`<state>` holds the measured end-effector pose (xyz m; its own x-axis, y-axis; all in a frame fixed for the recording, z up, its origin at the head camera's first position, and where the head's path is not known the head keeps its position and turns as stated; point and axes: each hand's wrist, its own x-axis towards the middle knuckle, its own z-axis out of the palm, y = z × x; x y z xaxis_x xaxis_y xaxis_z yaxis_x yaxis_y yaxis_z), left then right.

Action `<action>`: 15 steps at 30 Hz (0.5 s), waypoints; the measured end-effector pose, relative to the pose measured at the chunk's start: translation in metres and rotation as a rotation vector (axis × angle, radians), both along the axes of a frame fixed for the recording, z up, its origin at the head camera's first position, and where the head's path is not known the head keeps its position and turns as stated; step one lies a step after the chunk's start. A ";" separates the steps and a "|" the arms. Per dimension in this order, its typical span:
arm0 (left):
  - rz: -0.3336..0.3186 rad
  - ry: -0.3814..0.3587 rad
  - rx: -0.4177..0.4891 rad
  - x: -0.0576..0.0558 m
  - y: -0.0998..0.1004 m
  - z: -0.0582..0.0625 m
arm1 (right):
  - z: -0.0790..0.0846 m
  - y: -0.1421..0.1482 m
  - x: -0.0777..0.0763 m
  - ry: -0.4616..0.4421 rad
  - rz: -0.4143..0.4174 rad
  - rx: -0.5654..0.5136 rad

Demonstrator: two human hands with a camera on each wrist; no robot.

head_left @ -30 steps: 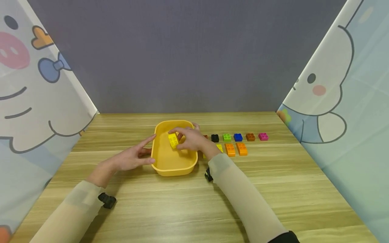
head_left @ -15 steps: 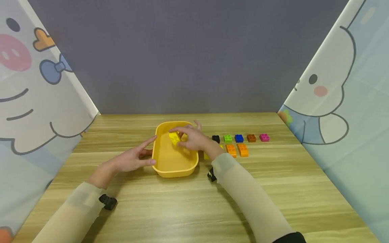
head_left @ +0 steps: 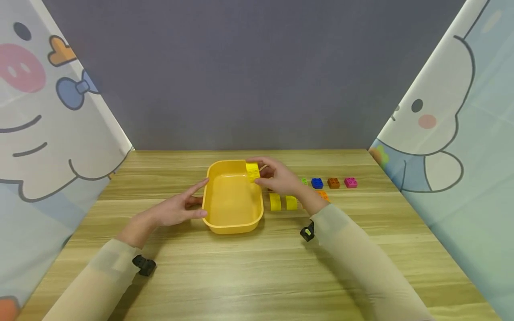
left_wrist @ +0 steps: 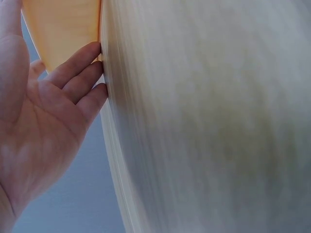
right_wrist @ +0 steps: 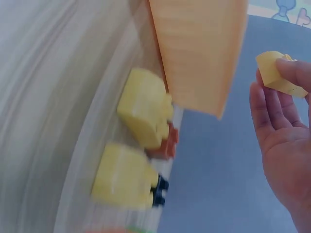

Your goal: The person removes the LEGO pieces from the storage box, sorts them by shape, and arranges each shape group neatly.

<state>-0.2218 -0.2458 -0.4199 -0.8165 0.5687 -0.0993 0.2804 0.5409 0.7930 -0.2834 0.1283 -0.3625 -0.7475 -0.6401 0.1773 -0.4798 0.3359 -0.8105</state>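
My right hand (head_left: 281, 179) pinches a yellow toy building block (head_left: 252, 172) between thumb and fingers, over the right rim of the yellow plastic bin (head_left: 234, 229). In the right wrist view the held yellow block (right_wrist: 274, 73) shows a curved side and studs, raised above the bin's wall (right_wrist: 199, 53). On the bin's left side, my left hand (head_left: 172, 209) rests with extended fingers and thumb touching the rim. The left wrist view has those fingers (left_wrist: 80, 70) lying straight against the bin's outer wall (left_wrist: 68, 29). Inside the bin only its bare floor shows.
Right of the bin stand two yellow blocks (head_left: 275, 202) and an orange block (head_left: 322, 195), partly behind the right arm. Farther back are blue (head_left: 317, 183), brown (head_left: 333, 183) and pink (head_left: 351, 182) bricks, plus a half-hidden green one (head_left: 304, 181). A grey panel (head_left: 249, 76) closes the back.
My right hand has lifted the yellow block from inside the bin and carried it right to the rim. The left hand has stayed at the bin's left side.
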 end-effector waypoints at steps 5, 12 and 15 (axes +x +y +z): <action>0.002 0.001 0.000 0.000 0.000 0.000 | 0.005 0.028 0.008 -0.029 -0.026 -0.036; 0.001 0.015 -0.005 0.001 0.001 0.000 | 0.004 0.062 0.018 -0.068 -0.090 -0.038; 0.002 0.011 -0.002 0.001 0.001 0.000 | 0.004 0.073 0.022 -0.079 -0.101 -0.030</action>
<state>-0.2208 -0.2452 -0.4195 -0.8187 0.5670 -0.0912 0.2883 0.5431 0.7887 -0.2610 0.2017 -0.3585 -0.8205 -0.5559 0.1333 -0.3791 0.3545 -0.8548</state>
